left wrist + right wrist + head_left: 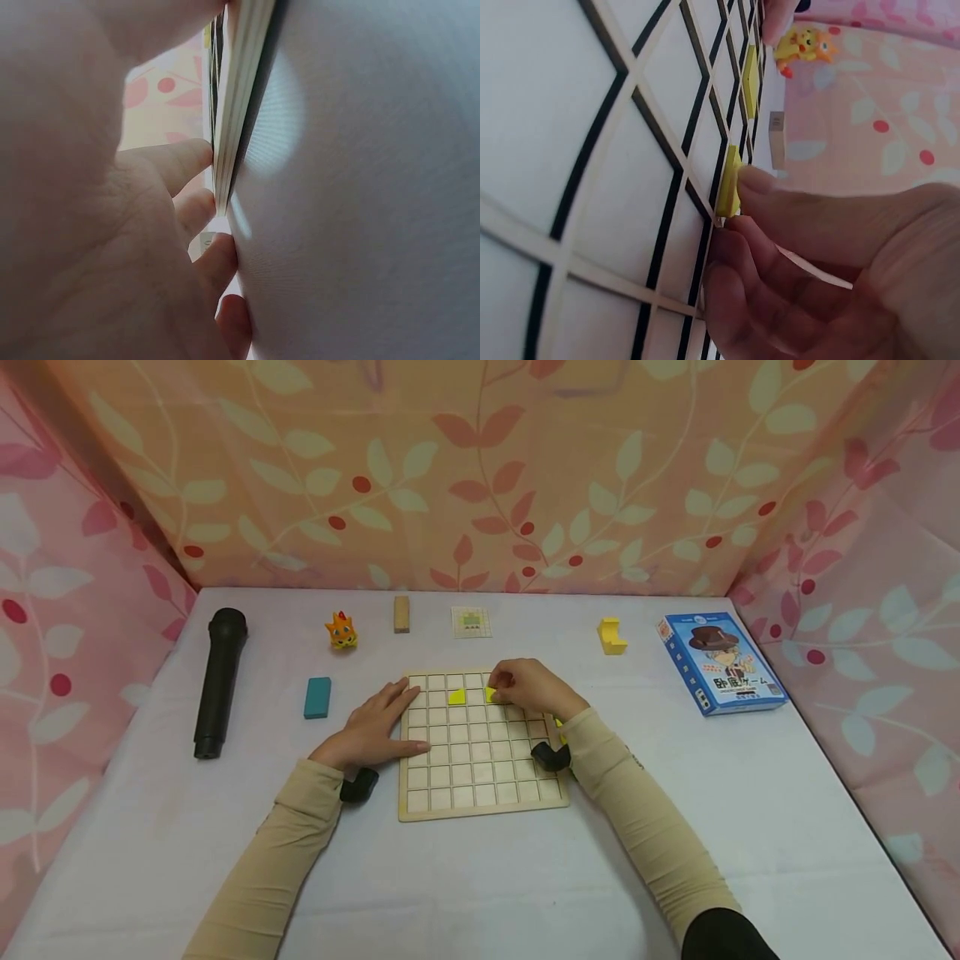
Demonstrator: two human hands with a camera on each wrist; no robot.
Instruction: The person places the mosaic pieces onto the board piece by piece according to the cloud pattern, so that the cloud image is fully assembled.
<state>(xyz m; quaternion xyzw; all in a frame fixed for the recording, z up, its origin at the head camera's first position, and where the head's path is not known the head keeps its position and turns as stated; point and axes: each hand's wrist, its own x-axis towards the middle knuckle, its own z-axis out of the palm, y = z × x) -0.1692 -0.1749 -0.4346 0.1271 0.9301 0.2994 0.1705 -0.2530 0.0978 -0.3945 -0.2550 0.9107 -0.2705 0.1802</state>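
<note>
Steadying the board, the left hand lies flat-fingered on its edge while the right hand pinches a yellow piece into a square.

Small yellow piece on wooden grid board

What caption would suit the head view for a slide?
Right hand pinches a yellow tile on the grid board; left hand rests flat on the board's edge.
</note>
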